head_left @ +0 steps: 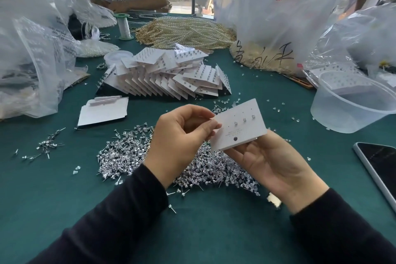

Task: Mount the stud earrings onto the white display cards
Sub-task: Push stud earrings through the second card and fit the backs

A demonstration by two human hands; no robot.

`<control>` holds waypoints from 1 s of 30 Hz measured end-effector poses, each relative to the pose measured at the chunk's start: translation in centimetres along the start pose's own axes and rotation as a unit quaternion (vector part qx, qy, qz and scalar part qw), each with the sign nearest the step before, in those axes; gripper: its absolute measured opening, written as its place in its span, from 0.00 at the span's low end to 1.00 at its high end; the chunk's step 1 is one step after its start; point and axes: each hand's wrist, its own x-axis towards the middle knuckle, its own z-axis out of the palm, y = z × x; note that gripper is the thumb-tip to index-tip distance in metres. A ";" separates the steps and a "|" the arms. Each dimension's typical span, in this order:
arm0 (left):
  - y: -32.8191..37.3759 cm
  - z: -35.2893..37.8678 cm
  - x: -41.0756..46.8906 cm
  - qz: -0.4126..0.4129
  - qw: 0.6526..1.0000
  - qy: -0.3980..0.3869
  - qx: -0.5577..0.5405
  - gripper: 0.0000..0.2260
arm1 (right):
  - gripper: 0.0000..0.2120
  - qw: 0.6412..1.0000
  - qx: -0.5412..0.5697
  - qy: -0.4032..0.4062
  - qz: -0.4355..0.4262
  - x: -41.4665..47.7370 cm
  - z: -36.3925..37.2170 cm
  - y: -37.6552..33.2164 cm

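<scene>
L hand (182, 135) comes in from lower left, back of hand to camera, wrist bent, fingers curled in. Thumb and forefinger tips close on the left edge of the card (237, 128), a narrow pinch; can't tell if a stud sits betw. the tips. R hand (272, 165) is palm-up under the card's near edge, holding it from below; fingertips are hidden behind the card, so their spread can't be read. Both sleeves are dark.

Card is held off the table (214, 231), tilted, face up to camera, far-right corner highest. Three studs (244, 120) are in a slanted row on its right half; empty holes to their left; dark dot near the bottom edge.

Directly under and near both hands: big loose stud pile (128, 156), w/ a smaller scatter (48, 146) well off to the left. Beyond the card, clear backs (225, 103) lie strewn, then the heap of filled cards (171, 77). Blank cards (102, 111) lie left of the L hand, apart from it. On the right, tub (351, 109) near the card's right edge but not touching; phone (379, 167) at the table's right edge, beside the R wrist. Bare green cloth runs along the near side, betw. the forearms.
</scene>
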 end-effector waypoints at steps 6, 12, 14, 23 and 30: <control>-0.2 0.4 -0.1 0.094 0.985 0.038 0.143 0.07 | 0.20 1.000 0.000 -0.003 0.010 -0.1 0.6 0.4; -0.3 0.6 -0.4 0.127 0.969 0.030 0.209 0.05 | 0.12 1.000 0.005 -0.006 0.016 -0.2 0.6 0.5; -0.1 0.6 -0.5 0.134 0.967 0.016 0.217 0.03 | 0.10 1.000 0.020 -0.011 0.018 -0.1 0.6 0.5; -0.8 0.7 -0.6 0.164 0.950 -0.012 0.265 0.09 | 0.10 1.000 0.023 -0.007 -0.004 0.3 0.2 0.7; -1.3 0.2 0.2 -0.142 0.976 0.011 -0.165 0.06 | 0.10 0.977 -0.162 0.052 -0.130 0.1 -0.6 -0.7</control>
